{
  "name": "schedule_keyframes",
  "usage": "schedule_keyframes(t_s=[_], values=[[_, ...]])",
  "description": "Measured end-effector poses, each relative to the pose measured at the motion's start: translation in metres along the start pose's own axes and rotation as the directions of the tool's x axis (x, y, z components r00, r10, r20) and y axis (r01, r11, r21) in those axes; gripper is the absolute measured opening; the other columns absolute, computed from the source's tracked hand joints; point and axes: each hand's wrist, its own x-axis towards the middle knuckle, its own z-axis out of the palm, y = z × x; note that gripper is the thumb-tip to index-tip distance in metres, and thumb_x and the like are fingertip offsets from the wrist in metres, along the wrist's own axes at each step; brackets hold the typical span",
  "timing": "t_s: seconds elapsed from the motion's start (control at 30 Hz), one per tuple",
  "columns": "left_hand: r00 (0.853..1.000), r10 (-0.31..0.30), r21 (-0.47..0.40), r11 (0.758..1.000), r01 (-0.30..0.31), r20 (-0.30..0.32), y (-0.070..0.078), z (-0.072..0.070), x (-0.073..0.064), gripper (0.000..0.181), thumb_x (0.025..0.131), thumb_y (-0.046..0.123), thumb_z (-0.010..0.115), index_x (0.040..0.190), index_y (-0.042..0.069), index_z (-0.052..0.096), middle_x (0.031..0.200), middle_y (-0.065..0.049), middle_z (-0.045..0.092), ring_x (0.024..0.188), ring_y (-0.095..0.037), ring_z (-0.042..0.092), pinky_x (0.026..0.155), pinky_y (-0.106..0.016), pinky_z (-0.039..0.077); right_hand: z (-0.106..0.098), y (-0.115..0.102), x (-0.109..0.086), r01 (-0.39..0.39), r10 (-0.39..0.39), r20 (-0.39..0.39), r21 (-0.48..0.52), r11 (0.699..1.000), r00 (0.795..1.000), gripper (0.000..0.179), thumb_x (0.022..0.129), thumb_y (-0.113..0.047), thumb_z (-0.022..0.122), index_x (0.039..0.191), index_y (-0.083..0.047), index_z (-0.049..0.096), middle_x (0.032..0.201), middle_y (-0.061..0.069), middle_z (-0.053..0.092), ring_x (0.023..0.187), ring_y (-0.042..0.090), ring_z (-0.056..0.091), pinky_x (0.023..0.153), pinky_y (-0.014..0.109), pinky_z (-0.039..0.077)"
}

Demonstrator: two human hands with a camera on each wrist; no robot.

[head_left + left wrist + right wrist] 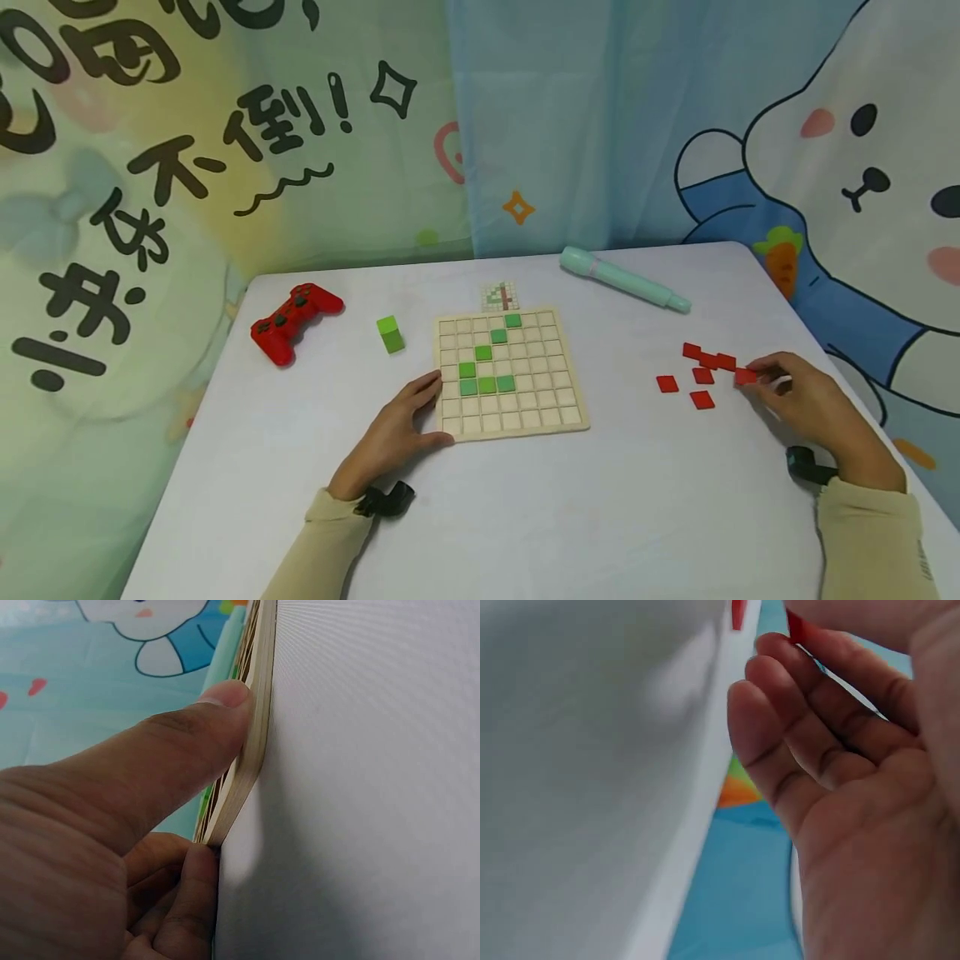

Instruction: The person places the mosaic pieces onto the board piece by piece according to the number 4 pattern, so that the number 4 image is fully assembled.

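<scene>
A square wooden grid board [527,416] lies mid-table, with several green tiles [486,385] in its cells. My left hand [395,433] holds the board's near left corner, thumb on the near edge and fingers along the left side. In the left wrist view, the thumb [187,746] presses the board's edge [255,735]. Over at the right, my right hand [813,408] pinches a red square tile [746,377] between thumb and index finger. Its other fingers [772,712] are loosely bent in the right wrist view. Several more red tiles [702,400] lie scattered just left of this hand.
A small pattern card [499,297] touches the board's far edge. Left of the board stand green blocks or a tile stack [390,334], with a red game controller [296,322] beyond. A mint-green tube [626,281] lies near the table's back edge, before a printed curtain [570,125].
</scene>
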Motion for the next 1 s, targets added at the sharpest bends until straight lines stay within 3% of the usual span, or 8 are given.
schedule_keyframes(t_s=[0.1,0.33,0.4,0.5,0.6,0.87,1.0], values=[[1.000,0.003,0.000,1.000,-0.003,-0.005,-0.001,0.001,-0.001,0.096,0.084,0.025,0.093,0.164,0.007,0.042,0.175,-0.003,0.036,0.164,-0.028,0.033,0.129,-0.050,0.037,-0.006,-0.016,0.000,0.046,-0.046,0.003,-0.013,0.999,0.999,0.051,0.099,-0.017,0.077,0.137,0.006,0.054,0.125,0.032,0.058,0.105,0.046,0.057,0.067,0.022,0.054],[1.000,0.012,0.006,1.000,-0.012,-0.011,-0.002,0.001,0.000,0.096,0.084,0.026,0.093,0.163,0.008,0.042,0.175,-0.003,0.037,0.163,-0.027,0.033,0.129,-0.049,0.037,-0.013,-0.076,0.010,0.220,-0.219,0.030,-0.005,0.976,0.975,0.044,0.098,-0.008,0.075,0.135,0.004,0.055,0.124,0.026,0.059,0.106,0.040,0.058,0.067,0.012,0.050],[1.000,0.017,0.004,1.000,-0.017,-0.016,-0.002,0.001,0.000,0.096,0.084,0.025,0.093,0.163,0.007,0.042,0.174,-0.004,0.037,0.163,-0.029,0.034,0.128,-0.050,0.038,-0.010,-0.098,0.017,0.276,-0.276,0.045,0.002,0.961,0.960,0.042,0.097,-0.006,0.075,0.133,0.003,0.055,0.122,0.024,0.060,0.106,0.038,0.059,0.070,0.016,0.054],[1.000,0.011,-0.007,1.000,-0.011,-0.021,-0.002,0.002,0.000,0.097,0.083,0.024,0.093,0.163,0.007,0.042,0.174,-0.005,0.037,0.163,-0.029,0.034,0.129,-0.051,0.038,0.000,-0.128,0.034,0.378,-0.378,0.025,-0.002,0.926,0.925,0.037,0.097,-0.004,0.075,0.129,0.002,0.057,0.120,0.020,0.063,0.104,0.035,0.063,0.078,0.032,0.061],[1.000,0.010,-0.009,1.000,-0.010,-0.026,-0.002,0.002,0.000,0.097,0.083,0.024,0.094,0.163,0.006,0.043,0.174,-0.004,0.038,0.163,-0.029,0.035,0.128,-0.051,0.038,0.018,-0.156,0.055,0.457,-0.457,-0.004,0.012,0.889,0.889,0.032,0.097,-0.005,0.074,0.125,0.002,0.060,0.118,0.019,0.065,0.102,0.033,0.065,0.086,0.048,0.061],[1.000,0.015,-0.020,1.000,-0.015,-0.022,-0.003,0.003,0.001,0.095,0.084,0.024,0.093,0.163,0.008,0.043,0.174,-0.002,0.038,0.163,-0.027,0.034,0.129,-0.049,0.038,0.059,-0.217,0.090,0.502,-0.510,0.067,0.105,0.859,0.858,0.026,0.102,-0.009,0.069,0.125,-0.001,0.063,0.122,0.017,0.065,0.106,0.032,0.064,0.087,0.043,0.057],[1.000,0.019,-0.018,1.000,-0.019,-0.024,-0.004,0.001,0.000,0.095,0.083,0.025,0.093,0.162,0.008,0.044,0.174,-0.002,0.038,0.163,-0.027,0.035,0.129,-0.049,0.039,0.078,-0.239,0.097,0.487,-0.505,0.110,0.154,0.860,0.856,0.025,0.104,-0.012,0.068,0.126,-0.001,0.063,0.125,0.018,0.064,0.107,0.032,0.065,0.085,0.043,0.057]])
